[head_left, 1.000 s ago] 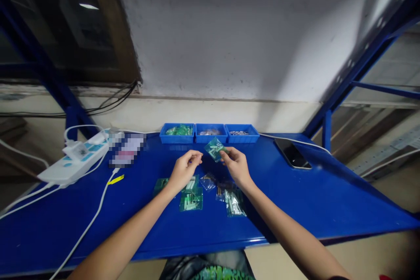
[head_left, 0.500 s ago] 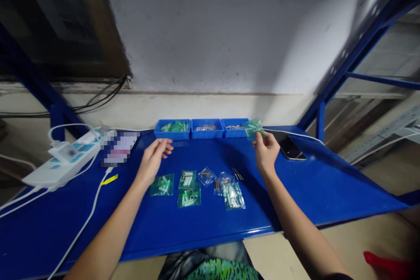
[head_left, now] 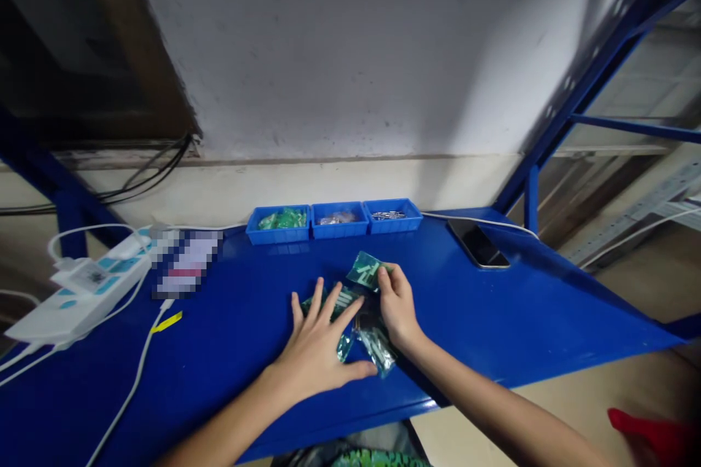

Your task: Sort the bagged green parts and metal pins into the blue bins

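My right hand pinches the edge of a small green plastic bag with pale pieces inside, just over the table. Spread wide, my left hand lies with its palm down over several small bags, covering much of them. Between its fingers shows a green bag of white pieces. By its thumb sits another bag of white pieces, partly hidden. Whether the left palm presses on the bags or hovers just above them I cannot tell.
Three blue bins stand along the back: one with green bags, one with clear bags, one with metal screw-like pieces. A dark phone lies at right. A white power strip and a charging cable are at left.
My right hand has brought the green bag down and left, from near the bins to the middle. My left hand has moved right and spread over the bags on the table.
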`<action>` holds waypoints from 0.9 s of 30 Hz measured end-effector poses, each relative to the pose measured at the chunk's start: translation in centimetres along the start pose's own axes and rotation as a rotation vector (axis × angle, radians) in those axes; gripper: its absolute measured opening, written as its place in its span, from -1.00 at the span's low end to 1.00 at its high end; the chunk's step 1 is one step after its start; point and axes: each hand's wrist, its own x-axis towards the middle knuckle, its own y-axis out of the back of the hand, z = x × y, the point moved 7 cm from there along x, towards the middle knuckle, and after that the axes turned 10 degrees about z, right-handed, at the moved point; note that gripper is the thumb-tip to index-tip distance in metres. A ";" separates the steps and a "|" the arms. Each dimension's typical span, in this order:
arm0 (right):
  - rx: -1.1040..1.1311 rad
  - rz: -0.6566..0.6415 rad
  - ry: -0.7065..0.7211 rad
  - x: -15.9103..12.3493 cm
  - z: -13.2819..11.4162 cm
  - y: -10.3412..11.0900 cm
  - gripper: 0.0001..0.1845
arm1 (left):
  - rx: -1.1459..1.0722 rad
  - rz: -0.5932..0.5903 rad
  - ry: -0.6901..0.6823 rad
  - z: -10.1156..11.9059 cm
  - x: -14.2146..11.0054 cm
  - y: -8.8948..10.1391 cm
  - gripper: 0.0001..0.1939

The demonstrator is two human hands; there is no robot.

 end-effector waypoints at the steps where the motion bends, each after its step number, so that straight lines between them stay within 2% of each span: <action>1: 0.008 -0.011 0.015 -0.1 -0.1 -0.9 -0.73 | -0.010 -0.002 0.005 0.4 0.8 -0.3 -0.04; 4: 0.020 -0.043 0.050 0.6 -0.1 -3.2 -0.74 | -0.020 0.017 0.017 0.6 3.0 -0.5 -0.04; 6: 0.030 -0.043 0.032 1.7 0.2 -4.3 -0.74 | -0.014 0.040 0.019 0.0 4.3 -0.3 -0.14; 8: 0.067 -0.073 -0.031 2.9 0.8 -5.4 -0.74 | -0.006 0.063 0.028 -1.1 5.2 -0.1 -0.24; 11: 0.193 -0.164 -0.199 3.9 1.9 -7.0 -0.75 | -0.022 0.080 0.060 -2.6 5.7 0.2 -0.34; 14: 0.363 -0.184 -0.354 3.8 2.7 -7.3 -0.74 | -0.062 0.117 0.079 -3.4 5.4 0.3 -0.42; 16: 0.425 -0.145 -0.350 3.6 2.5 -6.5 -0.73 | -0.096 0.175 0.090 -3.5 5.2 0.8 -0.51; 19: 0.311 -0.044 -0.160 3.6 0.9 -4.7 -0.75 | -0.200 0.321 0.147 -3.9 5.0 2.3 -0.66; 22: 0.060 -0.002 0.133 3.2 -2.0 -3.7 -0.76 | -0.455 0.436 0.253 -4.7 4.8 4.0 -0.61; 24: -0.037 -0.072 0.256 2.4 -3.5 -4.0 -0.77 | -0.720 0.431 0.389 -5.5 4.6 4.1 -0.47; 27: -0.104 -0.254 0.439 0.6 -5.0 -5.1 -0.79 | -1.099 0.330 0.596 -6.1 4.3 3.1 -0.35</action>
